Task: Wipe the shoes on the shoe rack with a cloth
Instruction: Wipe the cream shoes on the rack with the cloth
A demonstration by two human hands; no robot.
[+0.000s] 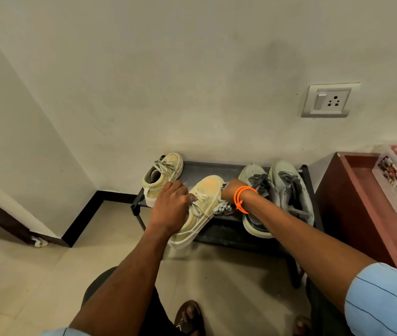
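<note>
Wiping now: yellow shoe (198,209), steadied by left hand (172,206), rubbed with cloth (223,207) at its right flank.
Left grip: fingers curled over the laces and tongue, grasping the shoe.
Right grip: right hand (231,190) mostly hidden behind the shoe; probably clenched on the cloth, cannot tell for certain.
Position: shoe tilted, heel overhanging the front edge of the shoe rack (219,169), toe pointing to the wall.
Done: hard to judge; no pair reads as plainly clean.
Left: second yellow shoe (162,178) at rack's left end; grey pair (277,192) at right, untouched by either hand.
Look of shoe: pale yellow canvas, blotchy and faded, off-white laces, white sole rim grubby.
Cloth: grey-white, bunched, only a scrap visible.
</note>
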